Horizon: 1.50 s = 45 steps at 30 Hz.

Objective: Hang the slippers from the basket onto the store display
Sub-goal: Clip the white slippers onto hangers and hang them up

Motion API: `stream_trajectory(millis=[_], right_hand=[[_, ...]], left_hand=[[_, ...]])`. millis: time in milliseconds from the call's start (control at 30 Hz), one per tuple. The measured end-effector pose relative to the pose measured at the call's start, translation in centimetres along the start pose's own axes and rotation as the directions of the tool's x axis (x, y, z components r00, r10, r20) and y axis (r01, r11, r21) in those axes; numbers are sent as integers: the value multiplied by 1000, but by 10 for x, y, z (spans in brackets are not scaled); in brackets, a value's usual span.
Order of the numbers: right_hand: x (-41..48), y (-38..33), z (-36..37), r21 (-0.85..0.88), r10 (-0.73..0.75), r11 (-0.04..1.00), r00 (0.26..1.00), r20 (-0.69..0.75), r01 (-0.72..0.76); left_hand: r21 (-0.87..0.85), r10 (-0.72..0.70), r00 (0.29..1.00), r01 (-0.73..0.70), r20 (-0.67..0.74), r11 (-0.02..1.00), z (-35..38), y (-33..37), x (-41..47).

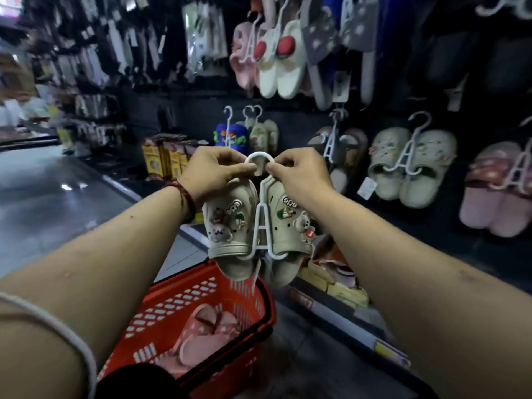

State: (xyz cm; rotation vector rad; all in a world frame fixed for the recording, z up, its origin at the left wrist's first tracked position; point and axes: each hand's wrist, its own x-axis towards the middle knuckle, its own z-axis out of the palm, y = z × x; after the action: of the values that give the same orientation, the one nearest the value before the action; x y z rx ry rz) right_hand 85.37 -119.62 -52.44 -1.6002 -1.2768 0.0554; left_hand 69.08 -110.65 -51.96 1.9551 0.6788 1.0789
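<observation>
A pair of beige slippers (pixel 227 226) with bear charms hangs on a white plastic hanger (pixel 260 223) in mid-air before the dark display wall (pixel 290 116). My left hand (pixel 216 174) pinches the left side of the hanger's hook (pixel 257 156). My right hand (pixel 302 174) pinches its right side. Below, the red basket (pixel 184 300) holds a pink pair of slippers (pixel 207 329).
Other slipper pairs hang on the wall: white with red dots (pixel 283 59), blue (pixel 230 135), pale green (pixel 411 165) and pink (pixel 495 191). Boxes (pixel 164 156) stand on a low shelf at left. The grey aisle floor (pixel 51 197) stretches to the left.
</observation>
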Motion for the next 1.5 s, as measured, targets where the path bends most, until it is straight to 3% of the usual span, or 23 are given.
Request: stream_trajectory(millis=[333,533,667,967,1167,1400,1500], right_hand=[[41,71,-104,-106,103,986,967,-234,-131],[67,120,-160,-158,144,965,925,-351,-210],[95,147,-189,-201,143,950,903,-406,-241],[171,191,-219,-183,182,936,859,-478,-300],[194,229,-229,-210,228,906,843,-487,-367],[230,254,-237,-208,301,861,794,-528,-464],[247,258,-238,-229,348,804,747,-566,-548]], left_hand=[[-196,95,979,-58,183,979,130,29,83],[-188,205,942,-158,267,969,209,34,143],[-202,226,942,-178,247,963,255,40,178],[-194,227,954,-189,197,963,316,45,256],[-104,239,939,-219,248,970,350,36,286],[-137,108,949,-70,295,988,380,27,317],[-29,151,939,-150,309,988,380,21,322]])
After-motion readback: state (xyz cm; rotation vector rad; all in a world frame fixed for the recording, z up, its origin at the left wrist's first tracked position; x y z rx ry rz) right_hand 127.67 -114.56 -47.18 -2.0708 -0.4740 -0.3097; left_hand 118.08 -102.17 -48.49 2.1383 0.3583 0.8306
